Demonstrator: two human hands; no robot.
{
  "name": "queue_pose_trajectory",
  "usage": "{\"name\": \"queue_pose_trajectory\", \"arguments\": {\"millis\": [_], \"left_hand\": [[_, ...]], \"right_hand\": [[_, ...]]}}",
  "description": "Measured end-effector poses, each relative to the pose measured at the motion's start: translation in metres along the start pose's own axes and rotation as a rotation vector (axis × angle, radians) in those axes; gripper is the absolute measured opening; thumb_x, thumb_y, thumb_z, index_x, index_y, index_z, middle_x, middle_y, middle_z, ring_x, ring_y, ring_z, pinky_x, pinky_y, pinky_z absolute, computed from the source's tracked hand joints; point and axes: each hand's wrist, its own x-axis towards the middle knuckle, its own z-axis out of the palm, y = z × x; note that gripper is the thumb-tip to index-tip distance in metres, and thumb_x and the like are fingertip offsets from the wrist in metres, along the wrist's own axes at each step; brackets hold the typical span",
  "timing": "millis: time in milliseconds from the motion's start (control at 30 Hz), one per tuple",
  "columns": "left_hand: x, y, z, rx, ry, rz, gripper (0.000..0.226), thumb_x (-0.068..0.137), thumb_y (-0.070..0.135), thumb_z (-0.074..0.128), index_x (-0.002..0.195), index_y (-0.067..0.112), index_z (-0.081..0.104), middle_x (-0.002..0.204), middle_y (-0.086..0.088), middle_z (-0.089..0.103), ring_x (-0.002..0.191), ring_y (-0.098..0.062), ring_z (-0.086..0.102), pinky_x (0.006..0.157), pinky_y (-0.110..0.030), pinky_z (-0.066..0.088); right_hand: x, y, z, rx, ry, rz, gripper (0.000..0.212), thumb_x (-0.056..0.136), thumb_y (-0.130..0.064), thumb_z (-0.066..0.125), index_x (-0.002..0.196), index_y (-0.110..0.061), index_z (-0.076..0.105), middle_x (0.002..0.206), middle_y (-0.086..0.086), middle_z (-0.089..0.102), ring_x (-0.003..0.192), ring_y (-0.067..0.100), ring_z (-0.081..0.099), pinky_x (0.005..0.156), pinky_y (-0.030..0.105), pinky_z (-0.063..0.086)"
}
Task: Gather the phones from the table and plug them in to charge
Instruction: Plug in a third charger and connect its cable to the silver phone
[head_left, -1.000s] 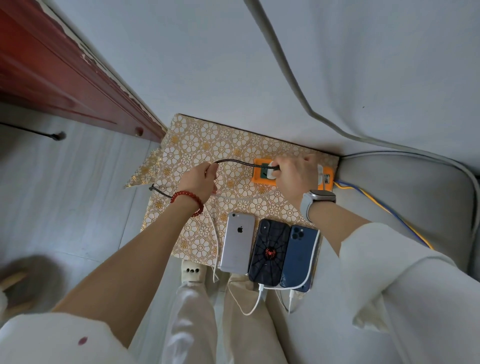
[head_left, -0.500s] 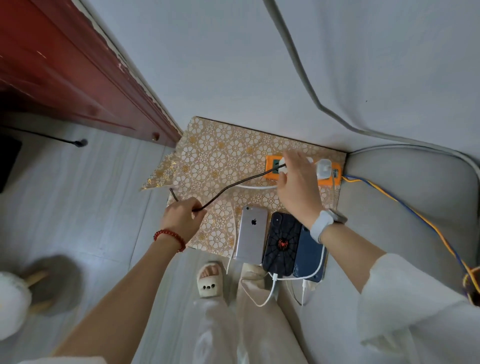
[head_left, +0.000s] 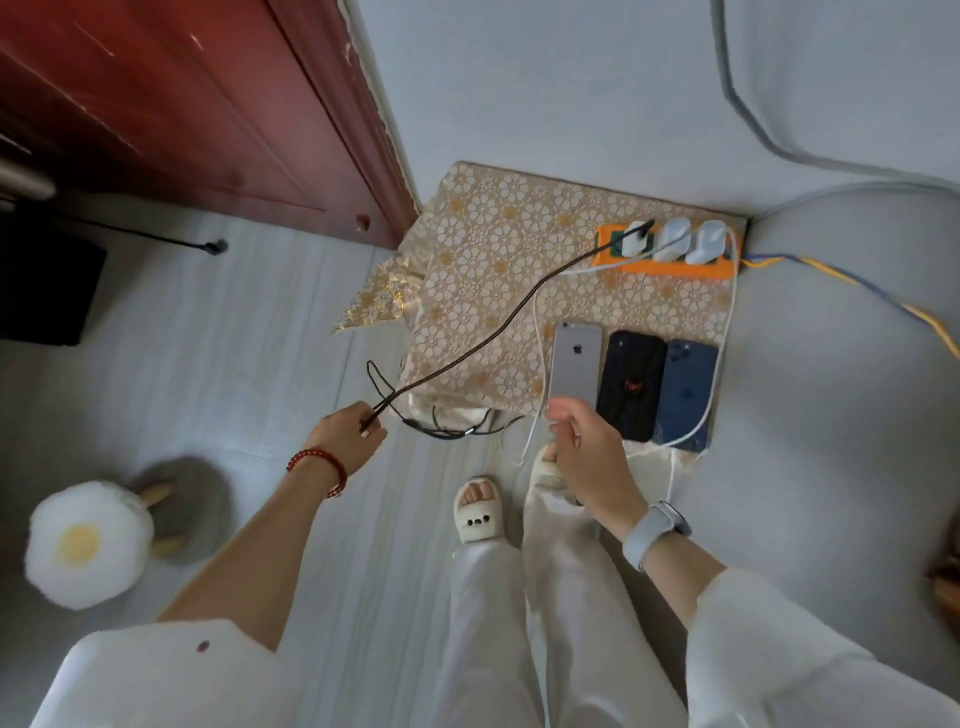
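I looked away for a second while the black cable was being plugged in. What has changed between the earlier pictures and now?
The right hand let go of the charger on the orange power strip and drew back toward the silver phone, now holding nothing. The left hand slid along the black cable off the table's near-left edge, still gripping it. All three phones stayed in their row.

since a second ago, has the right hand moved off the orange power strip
Yes. The right hand has come back toward the person, from the orange power strip at the table's far edge to its near edge, beside the silver phone, fingers relaxed.
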Motion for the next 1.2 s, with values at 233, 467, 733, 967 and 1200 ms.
{"name": "queue_pose_trajectory", "arguments": {"millis": [233, 467, 733, 967, 1200], "left_hand": [[-0.082, 0.003, -0.02, -1.101, -0.326, -0.011, 0.012, 0.09, 0.01, 0.049, 0.081, 0.007, 0.056, 0.064, -0.001, 0.067, 0.068, -0.018, 0.07, 0.061, -0.03, 0.058], [-0.092, 0.029, -0.065, -1.562, -0.262, 0.146, 0.025, 0.094, 0.014, 0.038, 0.076, 0.013, 0.054, 0.057, 0.006, 0.064, 0.062, -0.011, 0.068, 0.055, -0.026, 0.058], [-0.067, 0.039, -0.054, -1.465, -0.158, 0.11, 0.024, 0.091, 0.014, 0.046, 0.114, 0.016, 0.051, 0.108, 0.0, 0.066, 0.101, -0.02, 0.062, 0.088, -0.037, 0.05], [-0.119, 0.051, 0.044, -0.628, -0.423, 0.355, 0.032, 0.086, 0.0, 0.048, 0.117, 0.009, 0.054, 0.112, -0.008, 0.057, 0.102, -0.013, 0.053, 0.09, -0.024, 0.041], [-0.125, 0.057, 0.007, -1.213, -0.325, 0.153, 0.025, 0.095, 0.011, 0.035, 0.078, 0.008, 0.054, 0.076, -0.004, 0.073, 0.074, -0.015, 0.07, 0.064, -0.022, 0.058]], "right_hand": [[-0.049, -0.015, 0.064, 0.005, -0.466, -0.006, 0.057, 0.083, 0.005, 0.042, 0.134, -0.019, 0.037, 0.145, 0.002, 0.037, 0.136, 0.015, 0.031, 0.108, 0.02, 0.021], [-0.078, -0.03, 0.083, -0.116, -0.658, -0.014, 0.011, 0.087, -0.022, 0.045, 0.088, -0.016, 0.054, 0.096, 0.0, 0.065, 0.091, 0.019, 0.061, 0.086, 0.026, 0.042], [-0.065, -0.034, 0.011, -0.095, -0.385, -0.007, 0.025, 0.095, -0.006, 0.036, 0.083, 0.003, 0.056, 0.078, 0.011, 0.063, 0.083, 0.029, 0.062, 0.085, 0.033, 0.047], [-0.025, -0.119, -0.016, 0.591, -0.279, -0.002, 0.019, 0.094, -0.012, 0.042, 0.09, -0.007, 0.06, 0.077, 0.006, 0.072, 0.081, 0.025, 0.071, 0.073, 0.032, 0.059], [-0.004, -0.095, -0.005, 0.484, -0.307, 0.105, 0.026, 0.092, -0.027, 0.046, 0.113, -0.017, 0.057, 0.115, 0.01, 0.065, 0.108, 0.021, 0.062, 0.098, 0.038, 0.047]]}}
